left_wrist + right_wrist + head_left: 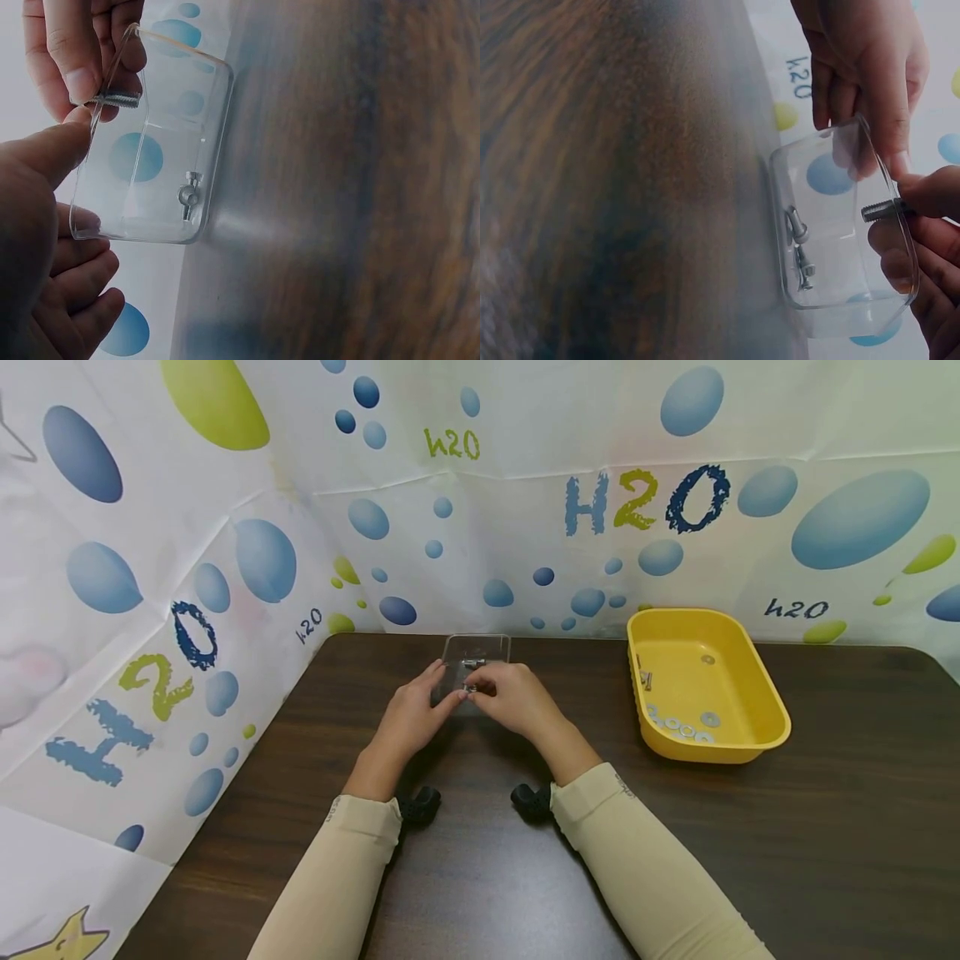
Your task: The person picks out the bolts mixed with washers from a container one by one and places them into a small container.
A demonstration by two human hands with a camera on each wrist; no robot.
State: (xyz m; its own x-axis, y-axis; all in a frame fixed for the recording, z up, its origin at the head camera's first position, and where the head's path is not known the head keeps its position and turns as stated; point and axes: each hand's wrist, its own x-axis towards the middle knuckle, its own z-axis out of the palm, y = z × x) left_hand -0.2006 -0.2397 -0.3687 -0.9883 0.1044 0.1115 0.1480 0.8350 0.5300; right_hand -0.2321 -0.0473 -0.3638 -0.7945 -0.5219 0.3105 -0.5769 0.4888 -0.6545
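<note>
A clear plastic container (477,647) stands near the far edge of the table. My left hand (408,714) holds its left side, the thumb at the near rim and the fingers along the outer wall. Over the near rim, my right hand (521,697) pinches a short threaded bolt (883,210) between thumb and fingers. The bolt's threaded end points into the container, and its other end is hidden by the fingers. My left thumb nearly meets the right fingertips at the bolt. Several metal bolts (798,225) lie on the container's floor.
To the right stands a yellow tray (772,727) holding flat washers (710,719) and a few small bolts (647,680). A white patterned sheet (525,552) hangs behind the dark wooden table (480,877) and along its left side.
</note>
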